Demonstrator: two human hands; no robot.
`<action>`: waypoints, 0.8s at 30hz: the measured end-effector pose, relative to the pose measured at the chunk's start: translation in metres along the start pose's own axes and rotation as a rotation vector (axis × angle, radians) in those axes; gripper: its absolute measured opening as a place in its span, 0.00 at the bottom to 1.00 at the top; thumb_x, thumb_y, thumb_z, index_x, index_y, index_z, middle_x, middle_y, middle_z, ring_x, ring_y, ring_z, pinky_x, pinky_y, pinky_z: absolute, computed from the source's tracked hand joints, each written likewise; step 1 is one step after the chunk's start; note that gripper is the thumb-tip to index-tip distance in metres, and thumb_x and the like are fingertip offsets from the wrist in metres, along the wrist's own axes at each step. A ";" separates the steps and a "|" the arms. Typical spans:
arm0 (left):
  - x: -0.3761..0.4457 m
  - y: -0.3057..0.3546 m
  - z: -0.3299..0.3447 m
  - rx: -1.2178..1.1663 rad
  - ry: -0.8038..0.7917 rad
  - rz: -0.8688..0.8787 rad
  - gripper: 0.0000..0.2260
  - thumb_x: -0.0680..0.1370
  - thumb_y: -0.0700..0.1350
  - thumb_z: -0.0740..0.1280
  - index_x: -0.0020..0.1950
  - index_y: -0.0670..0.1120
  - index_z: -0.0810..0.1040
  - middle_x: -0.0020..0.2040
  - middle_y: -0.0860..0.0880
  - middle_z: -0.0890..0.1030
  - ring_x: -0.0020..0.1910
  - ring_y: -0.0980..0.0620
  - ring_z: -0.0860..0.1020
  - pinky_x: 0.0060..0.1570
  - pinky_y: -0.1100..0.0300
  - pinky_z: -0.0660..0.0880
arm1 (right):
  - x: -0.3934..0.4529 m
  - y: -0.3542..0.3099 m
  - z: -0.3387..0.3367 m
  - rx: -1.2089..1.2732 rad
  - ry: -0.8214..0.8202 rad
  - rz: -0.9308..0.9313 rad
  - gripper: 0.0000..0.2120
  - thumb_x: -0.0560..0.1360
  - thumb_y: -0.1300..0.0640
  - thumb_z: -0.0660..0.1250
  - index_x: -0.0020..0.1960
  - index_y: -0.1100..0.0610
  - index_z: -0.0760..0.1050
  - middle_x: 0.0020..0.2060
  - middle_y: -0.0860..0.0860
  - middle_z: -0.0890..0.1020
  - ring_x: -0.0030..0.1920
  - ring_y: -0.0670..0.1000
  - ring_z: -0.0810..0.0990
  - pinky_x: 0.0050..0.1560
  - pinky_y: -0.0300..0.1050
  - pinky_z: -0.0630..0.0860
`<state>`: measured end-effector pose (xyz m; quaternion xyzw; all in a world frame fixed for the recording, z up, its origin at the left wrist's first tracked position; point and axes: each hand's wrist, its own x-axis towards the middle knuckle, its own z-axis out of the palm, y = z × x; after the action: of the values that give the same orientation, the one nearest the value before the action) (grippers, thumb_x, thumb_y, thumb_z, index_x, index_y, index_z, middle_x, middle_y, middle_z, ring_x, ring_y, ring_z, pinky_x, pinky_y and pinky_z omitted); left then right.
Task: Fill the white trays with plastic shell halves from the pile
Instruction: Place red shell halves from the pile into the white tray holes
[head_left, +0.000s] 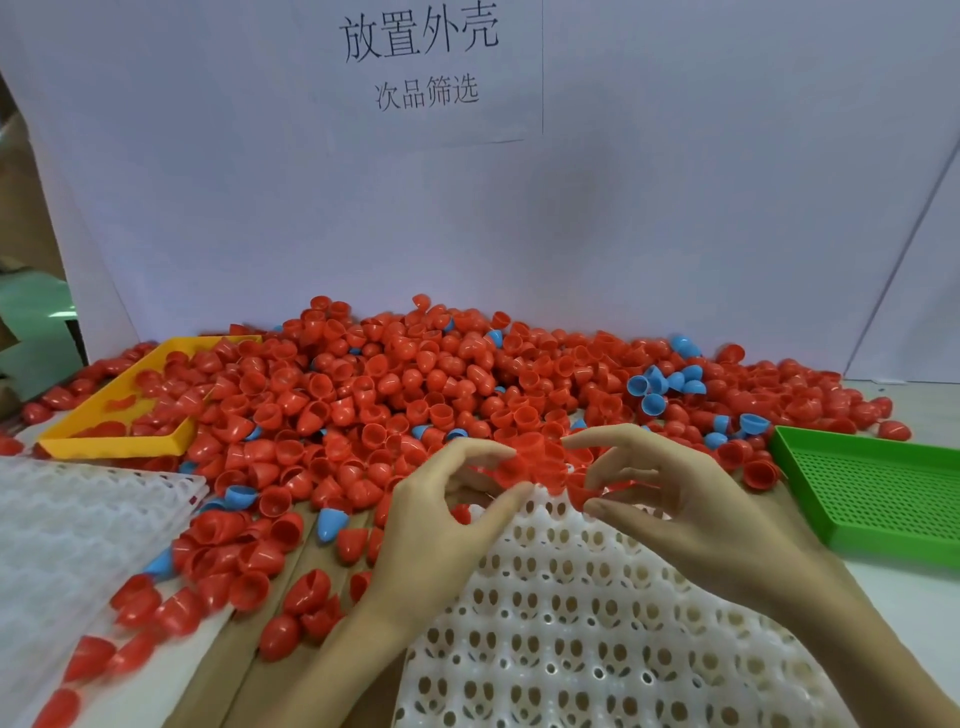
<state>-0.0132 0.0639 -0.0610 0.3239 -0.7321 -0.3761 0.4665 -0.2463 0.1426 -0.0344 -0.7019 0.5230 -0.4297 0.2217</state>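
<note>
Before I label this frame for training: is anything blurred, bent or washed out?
Head view: wide-angle bending curves the backdrop edges; the red shells at lower left are smeared; the left white tray is washed out, its cells hard to read; both hands, left and right, look reasonably sharp; lighting soft, no glare.

Left hand: forearm cut off by the bottom edge at 6 o'clock; whether its fingers pinch a shell is blurred.
Right hand: forearm runs out at 5 o'clock; fingertips partly hidden among red shells.
White tray: near side cut off at 6 o'clock, far edge buried under the pile.
Second white tray: cropped at 9 o'clock, blurred.
Green tray: cut off at 3 o'clock.
Yellow tray: right part hidden by shells.
Tabletop: mostly covered.
</note>
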 end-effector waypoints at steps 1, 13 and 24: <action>0.003 -0.001 -0.004 0.020 0.040 -0.004 0.11 0.77 0.46 0.78 0.57 0.55 0.83 0.51 0.58 0.85 0.50 0.55 0.85 0.49 0.63 0.82 | -0.001 0.000 -0.001 -0.004 0.001 0.002 0.24 0.77 0.58 0.75 0.67 0.37 0.77 0.49 0.44 0.85 0.55 0.48 0.86 0.58 0.41 0.82; 0.022 -0.011 -0.047 -0.031 0.069 0.013 0.15 0.78 0.38 0.76 0.61 0.53 0.83 0.57 0.58 0.85 0.54 0.57 0.84 0.54 0.67 0.79 | 0.064 0.029 -0.034 -0.056 0.233 0.172 0.32 0.80 0.60 0.71 0.80 0.46 0.64 0.72 0.45 0.76 0.60 0.44 0.84 0.57 0.45 0.84; 0.010 -0.004 -0.024 -0.099 -0.286 0.046 0.15 0.79 0.49 0.76 0.65 0.57 0.82 0.64 0.54 0.82 0.65 0.48 0.80 0.62 0.57 0.79 | 0.023 -0.008 0.014 0.136 -0.151 0.103 0.23 0.76 0.51 0.76 0.70 0.42 0.77 0.61 0.44 0.85 0.56 0.50 0.87 0.53 0.43 0.85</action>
<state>0.0063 0.0479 -0.0528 0.2270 -0.7789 -0.4432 0.3814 -0.2280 0.1221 -0.0276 -0.6877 0.5099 -0.3982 0.3295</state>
